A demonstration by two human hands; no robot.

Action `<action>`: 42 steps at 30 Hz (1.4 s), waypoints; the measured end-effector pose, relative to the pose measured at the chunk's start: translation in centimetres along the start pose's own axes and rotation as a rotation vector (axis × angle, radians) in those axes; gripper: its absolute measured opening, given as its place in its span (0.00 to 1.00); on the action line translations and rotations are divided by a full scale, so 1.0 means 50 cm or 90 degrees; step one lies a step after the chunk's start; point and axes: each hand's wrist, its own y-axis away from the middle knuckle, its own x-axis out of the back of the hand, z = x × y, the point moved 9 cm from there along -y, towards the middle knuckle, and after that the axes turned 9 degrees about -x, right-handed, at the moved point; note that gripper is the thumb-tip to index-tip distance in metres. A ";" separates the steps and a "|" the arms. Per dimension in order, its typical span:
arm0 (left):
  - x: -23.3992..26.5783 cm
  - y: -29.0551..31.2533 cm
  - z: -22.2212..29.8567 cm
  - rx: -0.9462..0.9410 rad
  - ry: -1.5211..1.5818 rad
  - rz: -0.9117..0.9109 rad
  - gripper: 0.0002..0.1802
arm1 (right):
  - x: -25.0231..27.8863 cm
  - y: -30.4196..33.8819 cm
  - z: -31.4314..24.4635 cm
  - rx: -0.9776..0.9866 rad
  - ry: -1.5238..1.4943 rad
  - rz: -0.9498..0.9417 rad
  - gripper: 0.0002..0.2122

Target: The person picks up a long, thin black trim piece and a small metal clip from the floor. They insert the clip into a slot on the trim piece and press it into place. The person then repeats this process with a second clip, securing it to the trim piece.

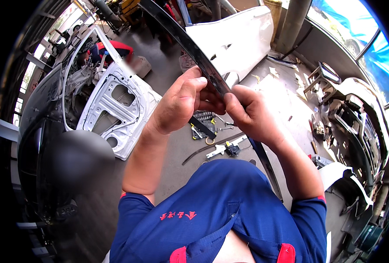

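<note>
A long, narrow black trim strip [190, 48] runs slantwise from the top of the view down between my hands, and its lower length passes below my right wrist. My left hand [181, 103] is closed on it, with the thumb up along the edge and the fingers curled beneath. Just right of that, my right hand [253, 109] pinches the strip between thumb and bent forefinger. Below my hands on the floor lie an open tool case [202, 125], several wrenches [225, 124] and a white bracket with a black motor [228, 149].
A bare silver door frame [135, 98] stands at left, by a dark car [39, 103]. A person in red and dark blue [115, 49] bends near it. Ahead is a white door panel [242, 37]. Bumper parts [361, 118] lie at right. A dark blurred shape [82, 158] sits lower left.
</note>
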 end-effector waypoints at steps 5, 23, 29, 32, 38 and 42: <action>-0.005 -0.004 0.016 -0.097 -0.231 -0.017 0.15 | 0.003 0.010 -0.018 -0.012 0.047 -0.006 0.15; -0.044 -0.005 0.041 -0.190 -0.195 -0.028 0.12 | 0.048 0.005 -0.100 -0.025 0.157 -0.083 0.11; -0.056 0.004 0.063 -0.182 -0.179 -0.025 0.15 | 0.067 0.016 -0.117 0.093 0.094 -0.060 0.13; -0.058 0.001 0.073 -0.198 -0.222 -0.047 0.16 | 0.073 0.020 -0.140 0.168 0.106 -0.075 0.11; -0.073 0.006 0.079 -0.185 -0.257 -0.027 0.15 | 0.081 0.016 -0.152 0.196 0.193 -0.034 0.08; -0.083 0.007 0.074 -0.175 -0.277 -0.030 0.15 | 0.088 0.006 -0.152 0.035 0.238 -0.059 0.07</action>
